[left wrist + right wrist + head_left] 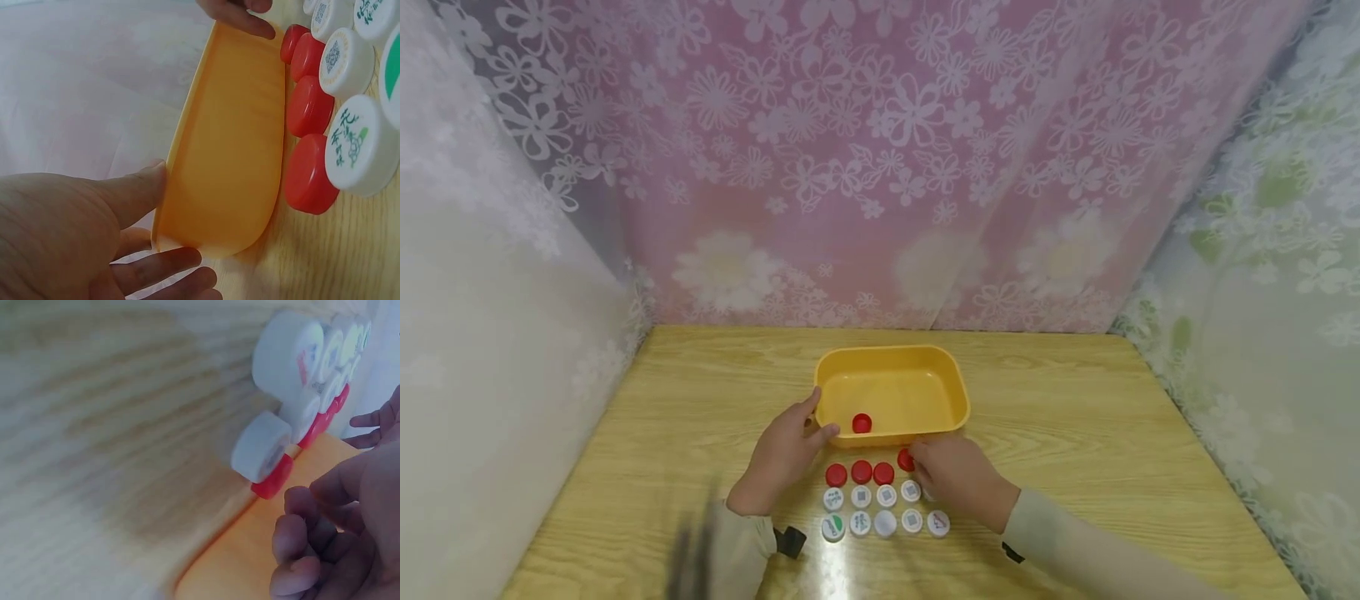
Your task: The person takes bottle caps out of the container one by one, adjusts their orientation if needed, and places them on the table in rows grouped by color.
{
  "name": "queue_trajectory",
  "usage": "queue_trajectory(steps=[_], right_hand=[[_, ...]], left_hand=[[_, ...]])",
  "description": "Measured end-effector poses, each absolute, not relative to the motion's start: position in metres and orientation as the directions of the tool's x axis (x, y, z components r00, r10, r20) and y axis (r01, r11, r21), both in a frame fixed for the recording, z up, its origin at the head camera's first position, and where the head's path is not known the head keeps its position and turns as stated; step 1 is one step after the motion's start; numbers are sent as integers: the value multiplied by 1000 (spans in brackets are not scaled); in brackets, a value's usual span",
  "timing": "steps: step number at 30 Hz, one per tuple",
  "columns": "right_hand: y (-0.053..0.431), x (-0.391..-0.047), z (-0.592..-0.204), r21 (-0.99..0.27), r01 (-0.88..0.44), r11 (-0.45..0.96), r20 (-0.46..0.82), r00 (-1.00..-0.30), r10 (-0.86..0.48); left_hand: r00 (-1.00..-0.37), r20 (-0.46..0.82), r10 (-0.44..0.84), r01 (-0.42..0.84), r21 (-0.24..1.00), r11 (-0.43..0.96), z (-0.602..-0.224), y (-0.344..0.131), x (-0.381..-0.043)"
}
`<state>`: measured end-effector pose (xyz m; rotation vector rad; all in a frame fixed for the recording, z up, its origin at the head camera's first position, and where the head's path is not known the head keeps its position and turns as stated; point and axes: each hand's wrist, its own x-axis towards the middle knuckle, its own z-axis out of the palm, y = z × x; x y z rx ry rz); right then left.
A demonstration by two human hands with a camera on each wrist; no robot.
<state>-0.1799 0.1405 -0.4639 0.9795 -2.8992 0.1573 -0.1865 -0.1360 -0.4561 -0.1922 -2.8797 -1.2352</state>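
Note:
A yellow plastic tub [891,439] stands on the table, with one red bottle cap [862,423] inside near its front wall. My left hand [784,450] holds the tub's front left corner, thumb at the front rim and fingers along the left end. Just in front of the tub, my right hand [961,477] has its fingertips right at the rightmost red cap [274,478] of a row. In the right wrist view its fingers are loosely bent, and no cap shows between them. More red caps [310,106] stand left of that one.
Two rows of white bottle caps [886,523] lie nearer the front, some printed with codes or green marks. The right hand partly covers one white cap [262,447]. Wood-grain table [700,392] surrounds everything, with a floral curtain [850,208] along its back edge.

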Motion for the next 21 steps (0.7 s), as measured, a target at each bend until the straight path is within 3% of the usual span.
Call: queue_trajectory(steps=[5, 13, 21], right_hand=[[145, -175, -461, -70, -678, 731, 96, -734, -672], [143, -174, -460, -170, -645, 745, 26, -759, -650], [141, -172, -458, -224, -629, 745, 61, -772, -633]], left_hand=[[-993, 54, 107, 113, 725, 679, -455, -135, -188], [-994, 51, 100, 106, 719, 686, -456, -135, -187], [-994, 35, 105, 98, 724, 683, -456, -134, -185]])
